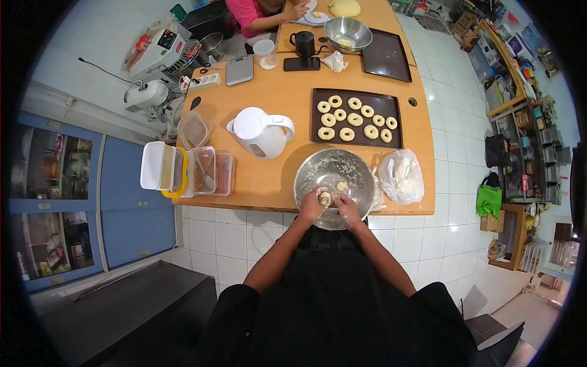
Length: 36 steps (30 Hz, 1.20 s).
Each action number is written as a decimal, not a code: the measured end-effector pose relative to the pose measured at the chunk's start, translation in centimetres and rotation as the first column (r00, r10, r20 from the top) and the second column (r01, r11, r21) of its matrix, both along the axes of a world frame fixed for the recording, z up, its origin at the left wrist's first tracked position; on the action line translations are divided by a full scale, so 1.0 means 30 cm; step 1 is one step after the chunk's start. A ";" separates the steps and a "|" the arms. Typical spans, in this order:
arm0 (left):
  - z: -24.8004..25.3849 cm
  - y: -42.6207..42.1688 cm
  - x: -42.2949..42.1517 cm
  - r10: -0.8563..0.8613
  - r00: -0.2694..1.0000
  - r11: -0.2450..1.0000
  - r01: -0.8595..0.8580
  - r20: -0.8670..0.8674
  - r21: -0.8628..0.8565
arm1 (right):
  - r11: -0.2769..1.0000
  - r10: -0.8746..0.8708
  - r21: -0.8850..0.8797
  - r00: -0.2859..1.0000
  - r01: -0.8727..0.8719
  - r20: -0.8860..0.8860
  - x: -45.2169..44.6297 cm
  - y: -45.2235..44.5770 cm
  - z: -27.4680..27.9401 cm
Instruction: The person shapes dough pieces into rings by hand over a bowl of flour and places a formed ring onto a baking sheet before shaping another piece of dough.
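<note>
A steel mixing bowl (304, 172), its inner wall smeared with dough and flour, sits at the table's front edge. Inside it lies a small lump of dough (342, 185). My left hand (312, 206) is at the bowl's left side, its fingers closed around a piece of dough (325, 199). Just to the right, also over the bowl, my right hand (348, 209) has its fingers curled in; what they hold, if anything, is too small to make out. Beyond the bowl, a dark baking tray (356, 142) carries several ring-shaped doughs.
A plastic bag with dough (403, 176) rests right of the bowl. A white electric kettle (257, 131) and plastic containers (202, 168) stand to the left. Farther back are a scale (239, 70), a black kettle (304, 44), another tray (386, 55) and a person in a pink sleeve (244, 18).
</note>
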<state>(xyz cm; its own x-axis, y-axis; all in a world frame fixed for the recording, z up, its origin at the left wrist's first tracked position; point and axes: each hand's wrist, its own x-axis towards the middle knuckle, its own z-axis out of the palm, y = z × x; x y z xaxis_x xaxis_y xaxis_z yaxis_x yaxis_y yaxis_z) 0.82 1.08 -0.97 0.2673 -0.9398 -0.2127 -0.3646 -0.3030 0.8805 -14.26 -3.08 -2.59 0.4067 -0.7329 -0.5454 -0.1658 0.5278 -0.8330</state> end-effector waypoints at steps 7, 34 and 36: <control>0.040 -0.006 0.008 -0.146 0.967 0.989 0.147 0.208 0.012 | 0.985 0.037 -0.166 0.999 -0.039 -0.017 0.003 -0.003 -0.042; 0.050 -0.009 -0.020 0.024 0.991 0.995 -0.036 0.133 0.091 | 0.987 0.031 -0.159 0.999 -0.025 0.039 -0.001 0.000 0.019; 0.050 -0.014 -0.021 0.026 0.990 0.997 -0.037 0.139 0.071 | 0.982 0.038 -0.186 0.999 -0.037 0.004 -0.003 -0.006 0.009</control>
